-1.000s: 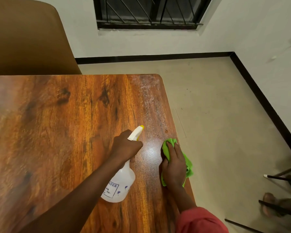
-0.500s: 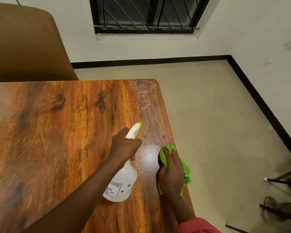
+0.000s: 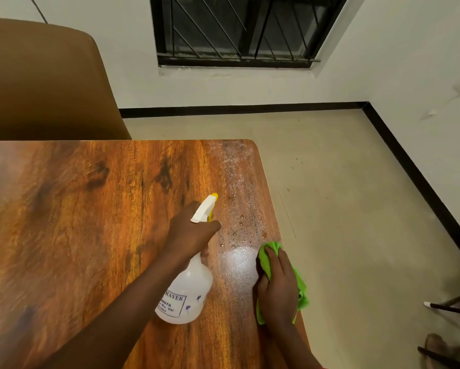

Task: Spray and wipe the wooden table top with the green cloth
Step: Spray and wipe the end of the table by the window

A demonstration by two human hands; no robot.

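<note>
We're mid-spray: left hand [image 3: 189, 233] grips the spray bottle [image 3: 186, 296]. Right hand [image 3: 279, 286] presses the green cloth [image 3: 302, 295] flat at the desk [image 3: 90, 222] right edge. Next, we'd say: wipe forward through the droplets [image 3: 242, 203].

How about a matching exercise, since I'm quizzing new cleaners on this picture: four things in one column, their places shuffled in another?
1. spray bottle
2. green cloth
3. brown chair
4. droplets

a. behind the far edge of the table
b. gripped by the left hand
c. along the table's right side
d. pressed under the right hand

Pairs: 1-b, 2-d, 3-a, 4-c.
</note>
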